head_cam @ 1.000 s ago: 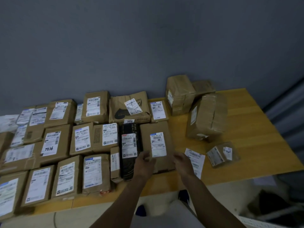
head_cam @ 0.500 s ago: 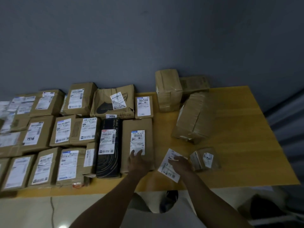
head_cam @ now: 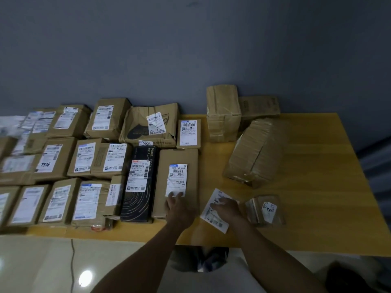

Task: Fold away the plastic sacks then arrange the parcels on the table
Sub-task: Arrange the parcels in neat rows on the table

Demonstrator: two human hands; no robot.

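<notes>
Our right hand [head_cam: 227, 209] lies flat and open on the white envelope [head_cam: 213, 212], whose long axis slants toward the brown box [head_cam: 176, 182] under our open left hand [head_cam: 179, 208].

Two hands at the near edge of a wooden table [head_cam: 317, 208] crowded with parcels.

The left hand [head_cam: 179, 210] lies flat on a long brown box [head_cam: 179, 161] at centre frame, fingertips touching its white label [head_cam: 176, 179]. The right hand [head_cam: 227, 209] rests on a flat white packet [head_cam: 213, 218] just right of it, beside a small clear-wrapped parcel [head_cam: 264, 210]. Labelled boxes fill the left of the frame in rows; a black box [head_cam: 138, 187] touches the long brown box.
</notes>
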